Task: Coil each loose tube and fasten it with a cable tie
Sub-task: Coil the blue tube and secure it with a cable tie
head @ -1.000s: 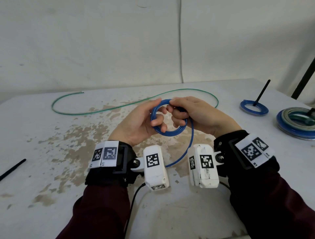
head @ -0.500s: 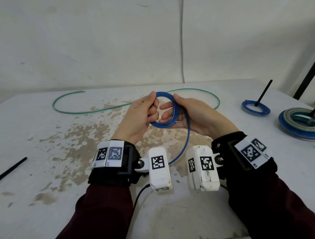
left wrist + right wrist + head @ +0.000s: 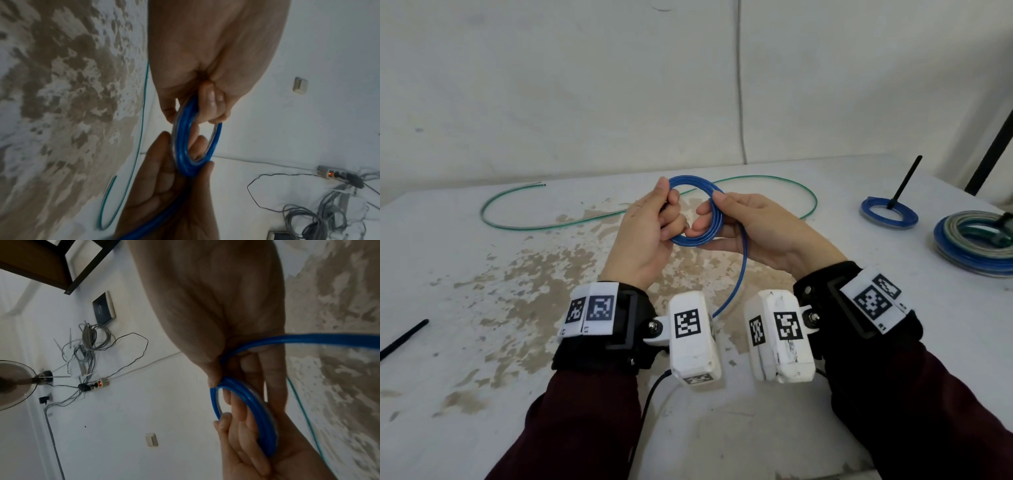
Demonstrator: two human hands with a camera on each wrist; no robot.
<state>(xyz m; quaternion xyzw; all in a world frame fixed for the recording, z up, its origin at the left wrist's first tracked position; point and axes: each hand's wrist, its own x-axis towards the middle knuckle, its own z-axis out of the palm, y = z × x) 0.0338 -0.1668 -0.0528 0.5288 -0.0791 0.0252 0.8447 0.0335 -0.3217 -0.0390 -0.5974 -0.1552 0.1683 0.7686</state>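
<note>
A blue tube (image 3: 697, 240) is wound into a small coil held upright above the table between both hands. My left hand (image 3: 650, 226) grips the coil's left side, fingers curled through the ring (image 3: 185, 129). My right hand (image 3: 743, 222) pinches the right side (image 3: 242, 395) between thumb and fingers. The tube's loose tail (image 3: 739, 277) runs down from the right hand toward the wrist cameras. A long loose green tube (image 3: 585, 219) lies snaking across the table behind the hands.
At the right lie a small blue coil (image 3: 889, 216) with a black cable tie (image 3: 904, 181) sticking up and a larger blue and green coil stack (image 3: 976, 243). Another black cable tie (image 3: 404, 339) lies at the left edge. The white table (image 3: 482, 342) is stained brown.
Both hands have lifted the blue coil up and away and turned it. The loose tail has grown shorter as more tube went onto the coil.
</note>
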